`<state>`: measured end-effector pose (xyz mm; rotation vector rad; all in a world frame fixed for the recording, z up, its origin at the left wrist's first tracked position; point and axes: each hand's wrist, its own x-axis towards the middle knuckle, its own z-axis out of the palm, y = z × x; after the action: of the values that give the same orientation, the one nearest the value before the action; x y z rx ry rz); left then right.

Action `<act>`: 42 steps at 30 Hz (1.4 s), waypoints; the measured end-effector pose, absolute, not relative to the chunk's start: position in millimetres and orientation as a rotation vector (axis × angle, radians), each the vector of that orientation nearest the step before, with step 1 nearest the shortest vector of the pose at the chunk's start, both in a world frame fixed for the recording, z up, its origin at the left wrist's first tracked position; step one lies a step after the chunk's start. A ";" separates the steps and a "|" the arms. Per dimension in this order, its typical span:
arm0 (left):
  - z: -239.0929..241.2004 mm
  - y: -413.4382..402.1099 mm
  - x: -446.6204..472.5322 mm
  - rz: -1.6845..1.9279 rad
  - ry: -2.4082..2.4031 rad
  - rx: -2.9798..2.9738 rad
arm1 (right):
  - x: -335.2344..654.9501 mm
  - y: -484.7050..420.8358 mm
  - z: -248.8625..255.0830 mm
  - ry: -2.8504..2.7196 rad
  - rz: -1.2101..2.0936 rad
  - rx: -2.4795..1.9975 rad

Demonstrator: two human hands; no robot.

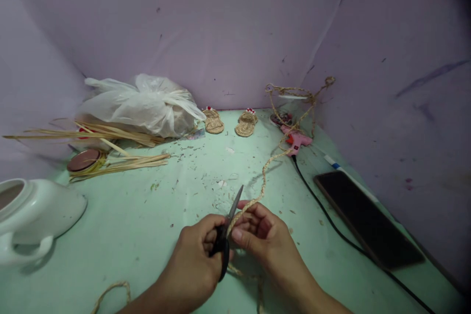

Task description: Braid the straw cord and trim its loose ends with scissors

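Observation:
My left hand (195, 260) is closed around the black handles of a pair of scissors (228, 225), whose blades point up and away from me. My right hand (263, 238) pinches a braided straw rope (263, 181) right beside the blades. The rope runs from my fingers across the pale green table (147, 216) to a loose tangle at the back right. A further length of the rope hangs down below my hands, and its end lies at the near edge.
A white plastic bag (142, 105) and loose straw strips (110, 137) lie at the back left, with a round tin (84, 161) and a white ceramic pot (33, 213). Two small woven sandals (230, 122), a pink glue gun (296, 141) with its black cord and a dark phone (368, 218) are on the right.

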<state>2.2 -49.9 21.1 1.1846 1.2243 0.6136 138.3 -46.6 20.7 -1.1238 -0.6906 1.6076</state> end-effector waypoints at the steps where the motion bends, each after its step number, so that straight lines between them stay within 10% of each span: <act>1: 20.6 -50.7 2.4 0.603 1.211 1.187 | 137.9 -46.8 21.4 -0.702 1.585 -1.135; 17: 43.3 -20.6 -49.9 0.443 1.127 2.837 | 153.3 -38.1 36.8 -0.681 1.590 -1.174; 42: 41.8 -14.5 -56.6 0.483 1.086 2.643 | 149.4 -43.3 38.9 -0.876 1.506 -1.231</act>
<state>-56.6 -14.5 41.8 2.6430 1.0858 0.4828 149.4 -43.3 38.9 -1.2305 -0.8755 1.5059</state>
